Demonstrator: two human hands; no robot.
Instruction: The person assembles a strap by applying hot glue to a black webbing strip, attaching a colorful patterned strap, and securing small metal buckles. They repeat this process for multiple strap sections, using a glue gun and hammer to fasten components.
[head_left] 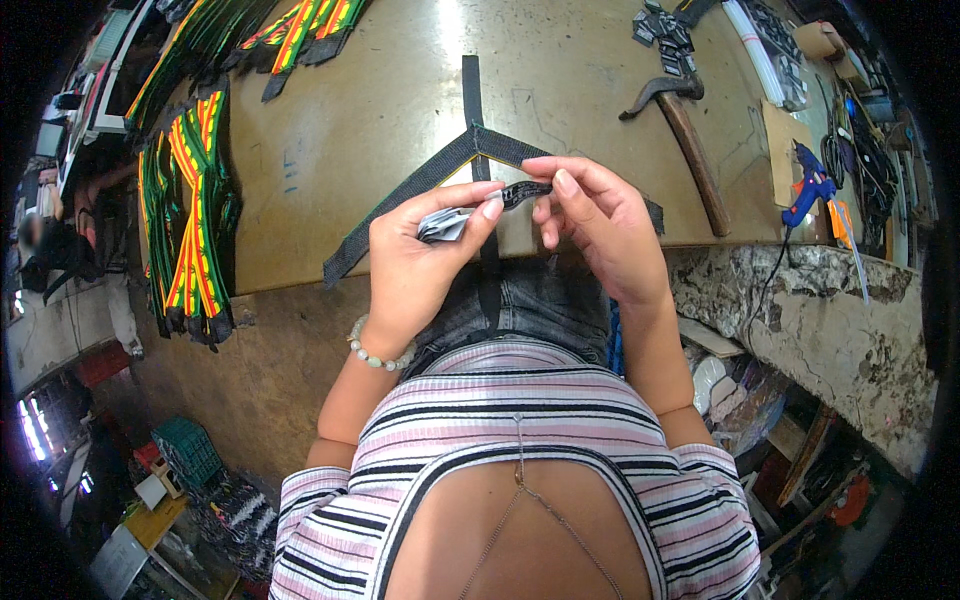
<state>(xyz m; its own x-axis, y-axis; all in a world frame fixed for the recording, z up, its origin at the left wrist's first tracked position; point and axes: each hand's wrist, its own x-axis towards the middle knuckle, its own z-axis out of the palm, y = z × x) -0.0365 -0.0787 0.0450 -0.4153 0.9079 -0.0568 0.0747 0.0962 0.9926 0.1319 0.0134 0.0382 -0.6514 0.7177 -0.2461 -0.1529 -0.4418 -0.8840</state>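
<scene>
My left hand (425,240) is closed, gripping a folded bunch of pale, thin pieces (444,225) that look like labels. Between finger and thumb it also pinches one end of a short black strip with light print (524,193). The strip's other end is in the fingertips of my right hand (608,225), just above the table's near edge. Under both hands lies black webbing (415,197), joined at a point with two arms slanting down and outward. A straight black strap runs away from that joint, and another strap hangs toward my lap.
Striped green, yellow and red straps (195,215) lie stacked at the left, more behind. A wooden-handled hammer (690,150) rests right of the webbing, below a pile of small dark pieces (665,35). Farther right is a blue glue gun (808,187) with a hanging cord.
</scene>
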